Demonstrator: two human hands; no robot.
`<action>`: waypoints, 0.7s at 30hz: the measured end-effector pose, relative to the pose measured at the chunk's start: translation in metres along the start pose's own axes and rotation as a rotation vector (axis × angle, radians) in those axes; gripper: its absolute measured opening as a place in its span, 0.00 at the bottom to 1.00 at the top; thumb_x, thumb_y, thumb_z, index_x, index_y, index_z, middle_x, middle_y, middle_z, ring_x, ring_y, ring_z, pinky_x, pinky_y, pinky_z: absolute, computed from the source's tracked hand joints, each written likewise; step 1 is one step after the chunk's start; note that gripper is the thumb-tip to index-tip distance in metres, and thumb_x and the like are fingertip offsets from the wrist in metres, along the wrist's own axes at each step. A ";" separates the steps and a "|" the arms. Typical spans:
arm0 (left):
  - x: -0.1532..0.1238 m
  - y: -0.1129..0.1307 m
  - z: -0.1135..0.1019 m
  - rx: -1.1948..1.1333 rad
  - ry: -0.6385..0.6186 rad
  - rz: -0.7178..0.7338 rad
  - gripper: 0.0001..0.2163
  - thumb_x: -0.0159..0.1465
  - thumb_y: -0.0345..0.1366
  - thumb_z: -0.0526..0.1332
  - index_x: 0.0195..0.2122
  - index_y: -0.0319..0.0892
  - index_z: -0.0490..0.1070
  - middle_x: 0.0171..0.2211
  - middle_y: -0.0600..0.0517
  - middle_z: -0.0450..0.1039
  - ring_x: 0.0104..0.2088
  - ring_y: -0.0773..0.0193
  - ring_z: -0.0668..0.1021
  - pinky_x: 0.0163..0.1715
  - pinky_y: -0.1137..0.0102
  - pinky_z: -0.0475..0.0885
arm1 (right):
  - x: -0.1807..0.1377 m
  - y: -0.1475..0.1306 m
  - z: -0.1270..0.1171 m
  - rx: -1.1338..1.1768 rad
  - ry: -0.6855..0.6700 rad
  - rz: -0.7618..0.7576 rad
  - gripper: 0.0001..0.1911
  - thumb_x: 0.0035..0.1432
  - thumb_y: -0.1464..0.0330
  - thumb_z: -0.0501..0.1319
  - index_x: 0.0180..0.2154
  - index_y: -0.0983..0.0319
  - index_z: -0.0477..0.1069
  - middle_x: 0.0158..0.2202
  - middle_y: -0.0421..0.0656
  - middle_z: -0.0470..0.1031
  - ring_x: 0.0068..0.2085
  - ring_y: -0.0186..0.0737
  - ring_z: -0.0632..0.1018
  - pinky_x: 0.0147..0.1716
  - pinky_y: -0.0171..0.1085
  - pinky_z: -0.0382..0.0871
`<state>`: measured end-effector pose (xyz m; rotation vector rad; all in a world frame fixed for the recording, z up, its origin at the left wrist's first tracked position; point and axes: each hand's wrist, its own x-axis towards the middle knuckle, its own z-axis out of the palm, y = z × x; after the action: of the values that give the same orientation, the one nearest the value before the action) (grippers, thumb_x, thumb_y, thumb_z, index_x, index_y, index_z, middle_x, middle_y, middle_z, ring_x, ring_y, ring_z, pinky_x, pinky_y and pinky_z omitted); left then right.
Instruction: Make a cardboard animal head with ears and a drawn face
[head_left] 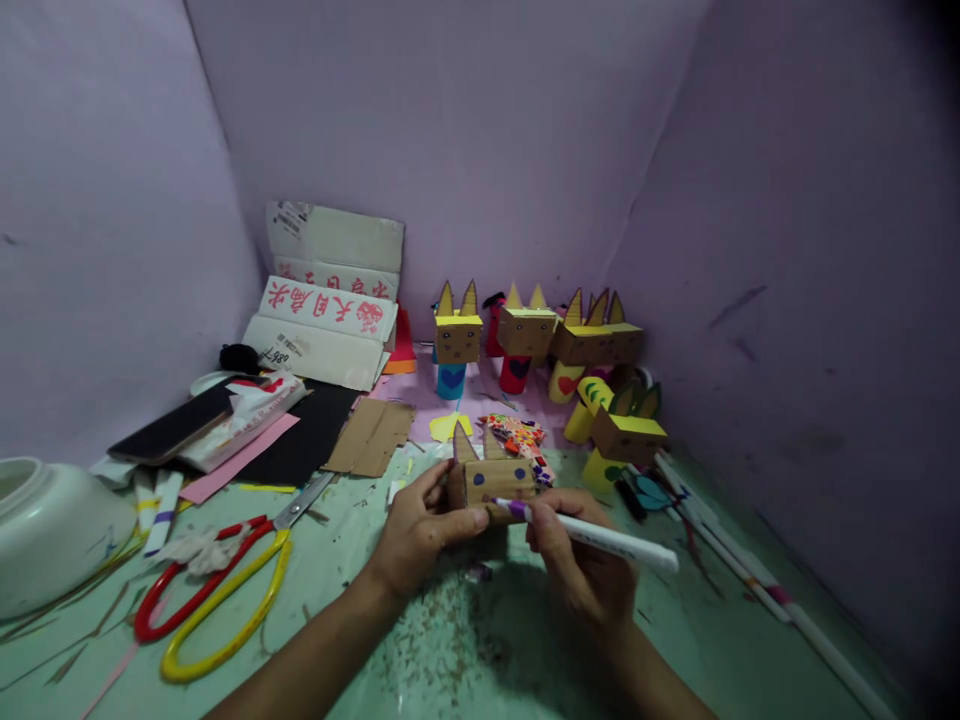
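Observation:
A small cardboard animal head with two pointed ears and two dark round eyes is held at the middle of the table. My left hand grips it from the left side, with the thumb along its lower front. In my right hand is a white marker pen with a purple band, its tip at the lower front of the cardboard head. The right fingers are closed around the pen. Whether the tip touches the cardboard is hard to make out.
Finished-looking animal figures with cardboard heads, such as a blue-bodied one, stand at the back. Scissors with red and yellow handles lie at left, near a white pot. Folded cardboard leans on the wall; a long white stick lies right.

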<state>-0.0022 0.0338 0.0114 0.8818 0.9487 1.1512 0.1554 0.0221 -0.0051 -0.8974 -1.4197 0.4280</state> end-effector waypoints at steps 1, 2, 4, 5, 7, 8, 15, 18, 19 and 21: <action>0.000 0.000 0.000 -0.003 0.018 -0.006 0.39 0.40 0.35 0.72 0.55 0.33 0.63 0.50 0.38 0.74 0.51 0.43 0.74 0.49 0.59 0.70 | 0.000 0.000 0.000 -0.015 -0.012 -0.017 0.05 0.58 0.71 0.58 0.30 0.60 0.70 0.21 0.36 0.69 0.20 0.31 0.67 0.19 0.30 0.60; 0.000 0.000 0.000 -0.002 0.027 -0.011 0.40 0.40 0.35 0.73 0.55 0.33 0.62 0.50 0.38 0.74 0.51 0.43 0.74 0.48 0.60 0.71 | 0.000 0.000 0.000 -0.032 -0.038 -0.039 0.05 0.58 0.71 0.58 0.30 0.60 0.71 0.21 0.36 0.69 0.20 0.31 0.68 0.19 0.30 0.61; 0.000 0.000 0.001 0.003 0.026 -0.013 0.38 0.40 0.35 0.72 0.54 0.33 0.63 0.49 0.39 0.75 0.50 0.44 0.75 0.47 0.61 0.71 | 0.000 0.001 0.000 -0.072 -0.090 -0.077 0.04 0.58 0.71 0.58 0.31 0.60 0.71 0.22 0.36 0.71 0.21 0.31 0.69 0.19 0.30 0.62; 0.000 0.000 0.001 0.007 0.025 -0.011 0.37 0.40 0.35 0.72 0.53 0.34 0.65 0.48 0.40 0.76 0.50 0.44 0.75 0.47 0.61 0.71 | 0.001 0.001 0.000 -0.091 -0.105 -0.090 0.04 0.58 0.71 0.59 0.32 0.60 0.71 0.22 0.37 0.71 0.20 0.31 0.70 0.19 0.30 0.63; 0.000 0.001 0.002 0.017 0.029 -0.011 0.35 0.40 0.34 0.72 0.51 0.35 0.66 0.47 0.41 0.77 0.50 0.45 0.75 0.47 0.62 0.72 | 0.001 0.001 0.000 -0.116 -0.094 -0.095 0.04 0.58 0.71 0.58 0.31 0.60 0.71 0.21 0.37 0.71 0.20 0.31 0.69 0.19 0.30 0.63; 0.000 0.001 0.002 0.019 0.030 -0.011 0.34 0.40 0.34 0.72 0.51 0.35 0.67 0.46 0.41 0.77 0.49 0.45 0.75 0.47 0.62 0.72 | 0.001 0.001 0.000 -0.120 -0.075 -0.088 0.05 0.59 0.70 0.58 0.30 0.61 0.71 0.21 0.37 0.70 0.20 0.31 0.69 0.19 0.31 0.62; 0.000 0.001 0.001 0.011 0.030 -0.004 0.34 0.41 0.34 0.72 0.51 0.35 0.67 0.47 0.42 0.77 0.50 0.46 0.75 0.47 0.62 0.71 | 0.000 0.003 0.001 -0.115 -0.079 -0.063 0.05 0.58 0.69 0.58 0.30 0.60 0.70 0.20 0.37 0.69 0.20 0.32 0.69 0.19 0.31 0.62; 0.001 0.000 0.000 0.008 0.021 -0.003 0.35 0.40 0.34 0.72 0.52 0.35 0.66 0.47 0.42 0.77 0.49 0.46 0.76 0.46 0.63 0.72 | -0.001 0.002 0.003 -0.115 -0.024 -0.035 0.06 0.58 0.68 0.58 0.28 0.60 0.69 0.20 0.36 0.69 0.20 0.32 0.68 0.20 0.32 0.61; 0.001 0.000 0.000 0.005 0.016 0.000 0.35 0.40 0.34 0.72 0.52 0.35 0.66 0.47 0.42 0.77 0.49 0.46 0.76 0.46 0.63 0.72 | -0.001 0.002 0.003 -0.108 -0.018 -0.035 0.06 0.58 0.68 0.58 0.28 0.60 0.69 0.20 0.36 0.69 0.20 0.32 0.68 0.20 0.32 0.61; 0.001 0.000 0.000 0.009 0.009 0.003 0.34 0.41 0.34 0.72 0.51 0.35 0.66 0.46 0.42 0.77 0.50 0.45 0.76 0.46 0.63 0.72 | -0.002 0.001 0.004 -0.092 -0.020 -0.033 0.06 0.58 0.68 0.58 0.29 0.60 0.70 0.21 0.37 0.69 0.21 0.32 0.68 0.21 0.32 0.61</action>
<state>-0.0016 0.0346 0.0111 0.8866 0.9608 1.1553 0.1515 0.0227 -0.0073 -0.9444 -1.4800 0.3497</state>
